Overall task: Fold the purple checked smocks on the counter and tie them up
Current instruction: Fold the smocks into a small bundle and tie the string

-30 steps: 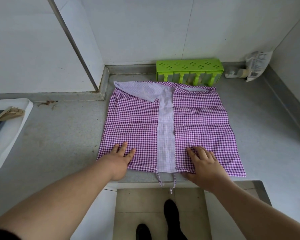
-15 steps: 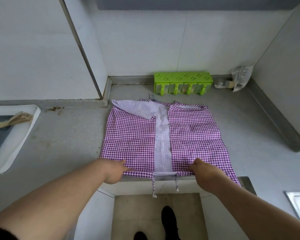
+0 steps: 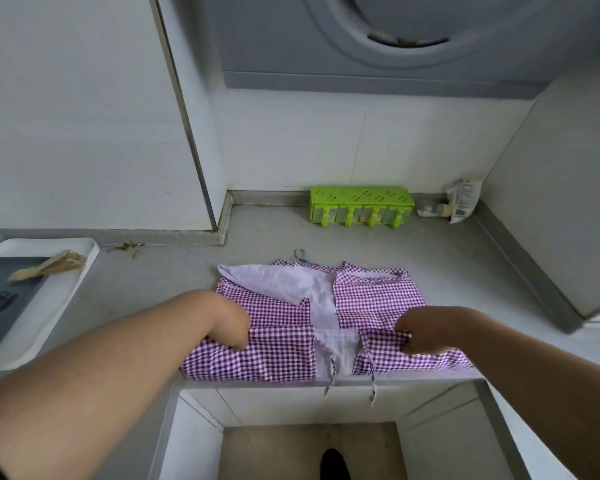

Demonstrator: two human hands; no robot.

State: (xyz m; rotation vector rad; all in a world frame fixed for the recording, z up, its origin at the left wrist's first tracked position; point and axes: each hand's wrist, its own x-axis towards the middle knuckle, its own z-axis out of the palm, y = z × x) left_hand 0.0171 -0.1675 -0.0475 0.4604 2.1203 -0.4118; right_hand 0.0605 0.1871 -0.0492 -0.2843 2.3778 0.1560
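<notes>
A purple checked smock [image 3: 371,299] lies on the grey counter [image 3: 160,282], its two side panels folded inward with a pale lining strip down the middle. My left hand [image 3: 229,323] grips the bottom hem on the left side. My right hand [image 3: 423,329] pinches the same hem on the right side. Both hold the hem lifted and carried over the lower part of the smock, forming a fold along the counter's front edge. Two thin tie strings [image 3: 329,375] hang down past that edge.
A green spice rack [image 3: 361,204] stands against the back wall, with a crumpled packet [image 3: 463,204] to its right. A white tray [image 3: 42,306] holding a dark pad and wooden forks sits at the far left. Walls close in on the left and right.
Both hands went from lying flat on the smock's lower part to gripping its bottom hem and lifting it up and away over the cloth. The view has tilted upward.
</notes>
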